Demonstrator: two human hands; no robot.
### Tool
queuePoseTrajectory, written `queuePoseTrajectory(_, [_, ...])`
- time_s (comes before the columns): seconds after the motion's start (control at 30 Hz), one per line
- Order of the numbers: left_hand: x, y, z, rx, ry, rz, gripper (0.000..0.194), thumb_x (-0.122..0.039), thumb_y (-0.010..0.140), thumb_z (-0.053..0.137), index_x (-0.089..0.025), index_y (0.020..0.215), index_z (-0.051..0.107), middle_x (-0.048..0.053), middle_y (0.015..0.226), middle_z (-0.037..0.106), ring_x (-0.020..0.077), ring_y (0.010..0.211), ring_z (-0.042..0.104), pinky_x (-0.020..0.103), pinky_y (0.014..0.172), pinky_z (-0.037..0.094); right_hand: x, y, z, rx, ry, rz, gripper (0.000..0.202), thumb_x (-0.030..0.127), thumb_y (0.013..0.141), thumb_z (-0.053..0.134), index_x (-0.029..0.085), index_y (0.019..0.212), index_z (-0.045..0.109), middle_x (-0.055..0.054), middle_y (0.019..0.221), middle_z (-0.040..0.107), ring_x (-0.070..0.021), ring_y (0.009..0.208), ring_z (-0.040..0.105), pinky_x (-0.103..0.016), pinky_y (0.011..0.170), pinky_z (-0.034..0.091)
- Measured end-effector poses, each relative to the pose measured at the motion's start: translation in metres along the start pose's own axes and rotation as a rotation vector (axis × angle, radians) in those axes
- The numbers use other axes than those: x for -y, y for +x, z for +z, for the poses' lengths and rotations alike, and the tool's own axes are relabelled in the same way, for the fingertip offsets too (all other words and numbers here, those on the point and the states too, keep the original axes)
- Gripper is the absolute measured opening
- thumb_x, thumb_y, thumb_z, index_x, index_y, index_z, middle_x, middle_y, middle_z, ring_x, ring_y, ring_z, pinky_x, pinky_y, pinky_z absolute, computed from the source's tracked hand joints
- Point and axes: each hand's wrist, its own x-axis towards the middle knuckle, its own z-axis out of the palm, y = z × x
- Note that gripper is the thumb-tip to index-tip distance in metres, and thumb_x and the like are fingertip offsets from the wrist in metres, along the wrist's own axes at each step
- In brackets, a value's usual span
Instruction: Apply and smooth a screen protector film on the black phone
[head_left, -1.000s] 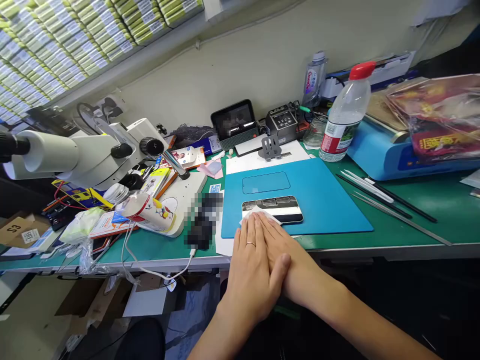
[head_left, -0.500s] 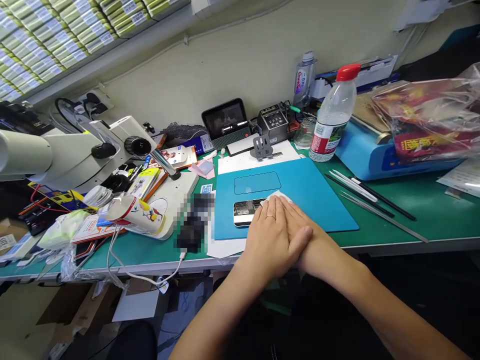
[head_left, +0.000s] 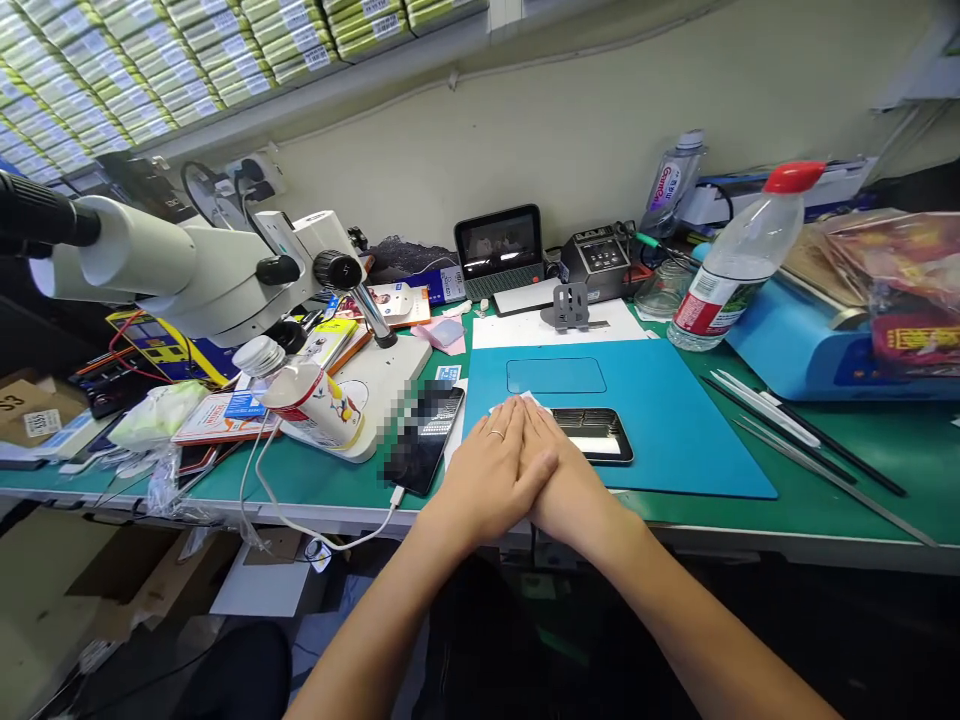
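Observation:
A phone (head_left: 606,434) with a glossy, reflective screen lies flat on the blue mat (head_left: 682,440). Over its left end, my left hand (head_left: 487,450) and my right hand (head_left: 551,455) press side by side, partly overlapping, fingers straight and held together. Under the fingertips is a white wipe (head_left: 527,397), of which only an edge shows. A ring is on my left hand. That end of the phone is hidden by the hands.
Left of the mat, a dark phone (head_left: 427,440) lies plugged into a white cable (head_left: 330,545). A microscope (head_left: 217,275) and a drink bottle (head_left: 315,400) stand farther left. Tweezers (head_left: 825,480), a red-capped bottle (head_left: 739,265) and a blue machine (head_left: 802,345) are at the right.
Both hands have slid with the wipe from the phone's right end to its left end, uncovering the right part. The camera view has shifted left.

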Motion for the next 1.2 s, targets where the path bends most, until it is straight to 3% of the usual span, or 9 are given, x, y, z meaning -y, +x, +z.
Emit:
queuePoseTrajectory(0.13, [0.003, -0.024, 0.001, 0.021, -0.039, 0.009, 0.077, -0.058, 0.105, 0.024, -0.007, 0.162, 0.019, 0.013, 0.168, 0.016, 0.0247, 0.157, 0.013, 0.043, 0.129, 0.017, 0.018, -0.007, -0.001, 0.066, -0.017, 0.008, 0.069, 0.027, 0.095, 0.047, 0.001, 0.157, 0.032, -0.025, 0.162, 0.035, -0.0344, 0.151, 0.033, -0.05, 0.125, 0.026])
queuePoseTrajectory(0.23, [-0.006, -0.041, 0.009, 0.001, -0.056, 0.0, 0.078, -0.058, 0.104, 0.027, -0.006, 0.162, 0.018, 0.013, 0.169, 0.014, 0.0261, 0.157, 0.01, 0.044, 0.129, 0.016, 0.027, -0.022, 0.006, 0.007, -0.049, 0.002, 0.066, 0.025, 0.094, 0.048, 0.004, 0.155, 0.037, -0.024, 0.162, 0.037, -0.0345, 0.15, 0.035, -0.051, 0.123, 0.032])
queuePoseTrajectory(0.33, [-0.015, -0.055, 0.018, -0.015, -0.067, -0.018, 0.08, -0.059, 0.104, 0.031, -0.007, 0.162, 0.015, 0.013, 0.169, 0.012, 0.0284, 0.157, 0.009, 0.047, 0.129, 0.017, 0.031, -0.038, 0.016, -0.087, -0.081, -0.007, 0.069, 0.021, 0.093, 0.048, 0.003, 0.157, 0.032, -0.026, 0.16, 0.039, -0.0352, 0.15, 0.035, -0.052, 0.12, 0.036])
queuePoseTrajectory(0.47, [-0.026, -0.057, 0.026, -0.023, -0.067, -0.049, 0.084, -0.06, 0.102, 0.035, -0.005, 0.162, 0.014, 0.015, 0.169, 0.01, 0.0306, 0.157, 0.008, 0.05, 0.129, 0.02, 0.024, -0.05, 0.015, -0.106, -0.07, -0.077, 0.08, 0.021, 0.094, 0.047, 0.006, 0.163, 0.011, -0.024, 0.161, 0.037, -0.0342, 0.149, 0.037, -0.052, 0.119, 0.04])
queuePoseTrajectory(0.67, [-0.054, -0.031, 0.031, 0.018, -0.09, -0.008, 0.085, -0.061, 0.101, 0.034, -0.005, 0.162, 0.014, 0.014, 0.169, 0.009, 0.03, 0.157, 0.004, 0.05, 0.129, 0.016, -0.004, -0.07, -0.002, -0.057, -0.031, 0.014, 0.083, 0.023, 0.096, 0.044, 0.007, 0.163, -0.001, -0.022, 0.165, 0.032, -0.032, 0.151, 0.033, -0.051, 0.121, 0.036])
queuePoseTrajectory(0.77, [-0.073, -0.015, 0.038, 0.028, -0.063, 0.072, 0.085, -0.063, 0.101, 0.031, -0.003, 0.161, 0.019, 0.015, 0.168, 0.015, 0.0303, 0.157, 0.009, 0.051, 0.129, 0.012, -0.024, -0.089, 0.002, -0.125, -0.062, 0.079, 0.086, 0.024, 0.097, 0.043, 0.009, 0.162, -0.01, -0.022, 0.166, 0.029, -0.0329, 0.15, 0.035, -0.053, 0.118, 0.04])
queuePoseTrajectory(0.9, [-0.088, 0.007, 0.046, -0.006, -0.028, 0.141, 0.087, -0.065, 0.101, 0.028, 0.0, 0.159, 0.024, 0.019, 0.166, 0.021, 0.0298, 0.156, 0.016, 0.048, 0.129, 0.015, -0.051, -0.103, 0.005, -0.158, -0.077, 0.076, 0.085, 0.027, 0.099, 0.042, 0.013, 0.162, -0.014, -0.021, 0.168, 0.023, -0.0318, 0.151, 0.033, -0.053, 0.117, 0.041])
queuePoseTrajectory(1.07, [-0.079, 0.041, 0.039, -0.01, 0.017, 0.127, 0.081, -0.059, 0.104, 0.022, 0.001, 0.157, 0.029, 0.02, 0.163, 0.03, 0.029, 0.155, 0.025, 0.047, 0.128, 0.016, -0.074, -0.075, -0.008, -0.039, -0.028, 0.058, 0.088, 0.034, 0.099, 0.046, 0.009, 0.162, -0.009, -0.023, 0.165, 0.03, -0.0326, 0.151, 0.033, -0.053, 0.121, 0.036])
queuePoseTrajectory(1.2, [-0.058, 0.049, 0.028, 0.022, 0.004, 0.126, 0.076, -0.055, 0.105, 0.02, 0.0, 0.157, 0.029, 0.018, 0.164, 0.028, 0.0262, 0.155, 0.025, 0.044, 0.128, 0.02, -0.067, -0.047, -0.011, 0.022, 0.012, 0.111, 0.086, 0.035, 0.098, 0.045, 0.007, 0.163, -0.003, -0.023, 0.166, 0.028, -0.0332, 0.152, 0.031, -0.053, 0.123, 0.031])
